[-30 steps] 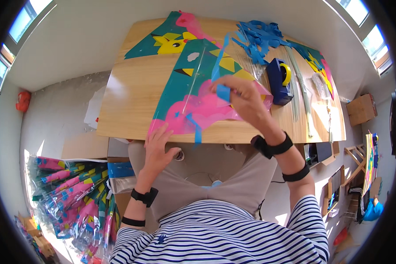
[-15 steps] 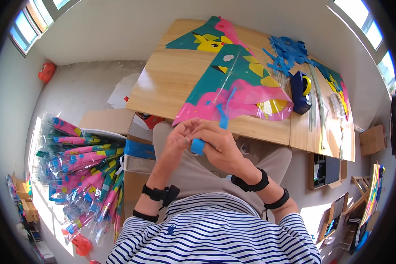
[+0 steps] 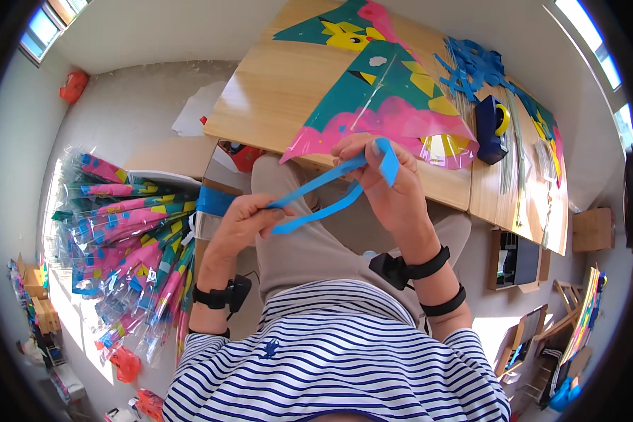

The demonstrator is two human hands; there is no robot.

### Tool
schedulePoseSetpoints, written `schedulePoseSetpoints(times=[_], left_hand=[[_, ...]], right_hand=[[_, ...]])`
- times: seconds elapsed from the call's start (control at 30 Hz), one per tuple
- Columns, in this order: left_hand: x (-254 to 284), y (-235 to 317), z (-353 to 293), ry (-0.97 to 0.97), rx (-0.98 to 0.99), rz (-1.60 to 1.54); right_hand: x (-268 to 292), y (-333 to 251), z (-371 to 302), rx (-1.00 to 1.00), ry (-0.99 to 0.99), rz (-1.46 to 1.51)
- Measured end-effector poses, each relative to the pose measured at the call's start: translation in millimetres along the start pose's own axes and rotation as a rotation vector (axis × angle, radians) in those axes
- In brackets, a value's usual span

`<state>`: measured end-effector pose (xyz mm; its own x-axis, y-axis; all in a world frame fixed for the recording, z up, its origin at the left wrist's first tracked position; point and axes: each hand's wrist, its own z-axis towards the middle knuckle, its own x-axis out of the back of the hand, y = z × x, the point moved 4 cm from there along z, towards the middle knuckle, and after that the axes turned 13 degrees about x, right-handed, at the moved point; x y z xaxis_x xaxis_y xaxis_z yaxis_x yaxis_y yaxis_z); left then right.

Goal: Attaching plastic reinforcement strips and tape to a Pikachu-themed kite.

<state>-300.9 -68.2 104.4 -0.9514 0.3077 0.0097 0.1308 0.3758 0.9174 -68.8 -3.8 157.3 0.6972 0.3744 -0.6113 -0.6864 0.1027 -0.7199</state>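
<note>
A long blue strip of ribbon or fabric stretches in a loop between my two hands over my lap. My left hand pinches one part of it between thumb and fingers. My right hand, higher and farther out, has its fingers closed on the other part, and a short end hangs over them. Just beyond, on the table, lies a pointed printed plastic sheet in green and pink with yellow patches. A similar sheet with a yellow cartoon figure lies partly behind it.
The wooden table has its near edge at my knees. On its right are blue strips, a dark blue tape dispenser and thin rods. Rolled printed plastic bundles pile up at left, beside a cardboard box.
My hands have moved apart, the right one up and away, the left one leftward. The blue strip, coiled at my fingers before, now spans between them. The view has shifted slightly.
</note>
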Motion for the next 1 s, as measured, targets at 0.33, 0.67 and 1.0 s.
schedulePoseSetpoints(times=[0.33, 0.67, 1.0], left_hand=[[55, -13, -90, 0.274, 0.147, 0.550], [5, -31, -15, -0.141, -0.067, -0.471], [-47, -49, 19, -0.636, -0.042, -0.770]], right_hand=[[-13, 54, -10, -0.225, -0.204, -0.202], [-58, 58, -28, -0.027, -0.740, -0.554], [-32, 52, -16, -0.078, -0.627, -0.486]])
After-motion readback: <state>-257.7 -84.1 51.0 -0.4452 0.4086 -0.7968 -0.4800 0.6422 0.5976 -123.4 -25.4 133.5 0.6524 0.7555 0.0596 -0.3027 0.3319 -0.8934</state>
